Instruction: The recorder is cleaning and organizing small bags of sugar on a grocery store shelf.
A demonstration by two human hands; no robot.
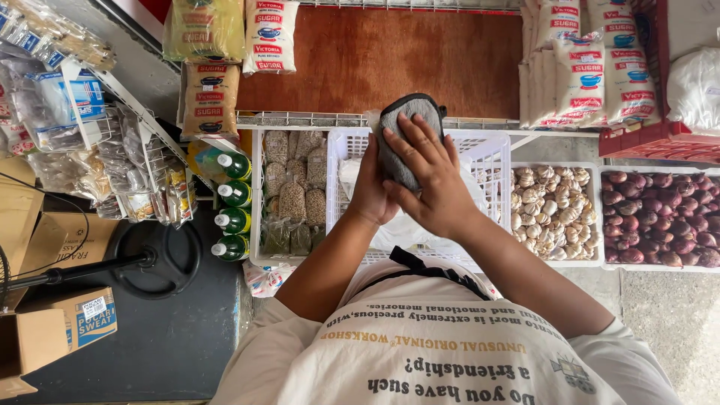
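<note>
closest to the camera is the person's own chest in a cream printed shirt [442, 352], with both forearms rising from it toward the middle of the view. the right hand [431, 184] lies spread, fingers apart, flat over a small grey cloth pouch [401, 131] with a dark edge; the left hand [371, 195] comes in from underneath and behind, so the pouch sits pressed between the two palms. it is held up in the air above a white plastic crate [491, 154], not resting on anything.

the pouch looks soft and light, a fabric thing that bends under the fingers and would crumple rather than break. the weave seems rough enough not to slip. the sensible hold, to my eye, is across its flat faces as now, or by the darker bound rim at the top.

around it: green bottles [232, 202] in a row at the left, bags of beans [292, 195] in a tray, garlic [551, 206] and red onions [660, 217] in bins at the right, white sugar bags [581, 75] on the brown shelf [382, 52] above.

much is hidden. the left hand's fingers are behind the pouch, so how tightly they close cannot be told. whether the pouch holds anything, or has a zip, is not visible. the crate's contents are mostly masked by the arms; only pale plastic shows.
</note>
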